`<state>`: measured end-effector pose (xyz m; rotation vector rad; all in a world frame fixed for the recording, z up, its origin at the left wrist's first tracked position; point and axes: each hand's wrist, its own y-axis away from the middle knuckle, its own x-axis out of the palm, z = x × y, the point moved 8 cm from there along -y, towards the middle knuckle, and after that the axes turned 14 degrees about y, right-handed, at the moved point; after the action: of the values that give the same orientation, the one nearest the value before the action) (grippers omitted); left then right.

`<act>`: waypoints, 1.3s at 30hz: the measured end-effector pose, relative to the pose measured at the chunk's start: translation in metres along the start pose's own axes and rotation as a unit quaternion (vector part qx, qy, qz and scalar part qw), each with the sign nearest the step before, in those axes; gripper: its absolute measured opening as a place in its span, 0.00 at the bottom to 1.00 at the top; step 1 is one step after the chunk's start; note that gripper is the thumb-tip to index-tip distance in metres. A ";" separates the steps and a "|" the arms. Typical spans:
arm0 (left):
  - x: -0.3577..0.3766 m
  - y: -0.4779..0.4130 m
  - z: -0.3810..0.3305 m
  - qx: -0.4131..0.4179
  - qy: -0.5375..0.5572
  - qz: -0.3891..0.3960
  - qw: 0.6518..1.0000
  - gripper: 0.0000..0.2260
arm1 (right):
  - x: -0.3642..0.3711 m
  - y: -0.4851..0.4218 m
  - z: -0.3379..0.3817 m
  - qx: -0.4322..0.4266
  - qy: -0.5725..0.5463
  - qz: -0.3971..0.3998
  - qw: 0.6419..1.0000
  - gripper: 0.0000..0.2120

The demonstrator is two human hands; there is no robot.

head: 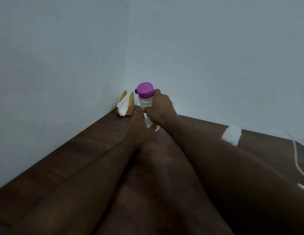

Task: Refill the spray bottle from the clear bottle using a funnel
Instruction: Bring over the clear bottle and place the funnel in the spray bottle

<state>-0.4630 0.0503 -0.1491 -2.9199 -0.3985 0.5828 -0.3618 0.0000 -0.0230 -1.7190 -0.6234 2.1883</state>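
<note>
R hand is on the bottle: fingers curled round its clear mid-section, a full wrap, w/ the purple cap poking out above the fist. Bottle's about upright, at the far corner of the bench, close to where the walls meet. Can't tell if its base sits on the wood or hangs just above it. Clear liquid shows thru the body under the cap.

L hand is low, just beside the bottle's lower part. It's dark against dark wood, so can't tell if its fingers are spread, pressed together or pinching anything, nor whether it touches the bottle. There's a pale sliver by the bottle's foot, too blurred to ID.

Just left of the bottle, tucked in the corner, is a gold napkin holder w/ a white tissue in it. Off right on the bench are a blurry white obj and a thin pale cable.
</note>
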 end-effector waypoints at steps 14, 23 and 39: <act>-0.002 0.133 -0.072 0.243 0.083 0.175 0.950 0.19 | -0.084 0.094 -0.043 0.008 -0.072 0.073 0.995 0.17; -0.013 0.160 -0.090 0.265 0.127 0.217 0.931 0.12 | -0.087 0.133 -0.073 0.036 -0.245 0.094 0.964 0.19; -0.006 0.132 -0.191 0.175 0.323 0.398 0.840 0.15 | -0.037 0.132 -0.065 0.065 -0.411 0.085 0.905 0.08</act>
<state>-0.3632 -0.0931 0.0037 -2.5757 0.9287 -0.2814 -0.2852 -0.1216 -0.0708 -0.7350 -0.4821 2.9824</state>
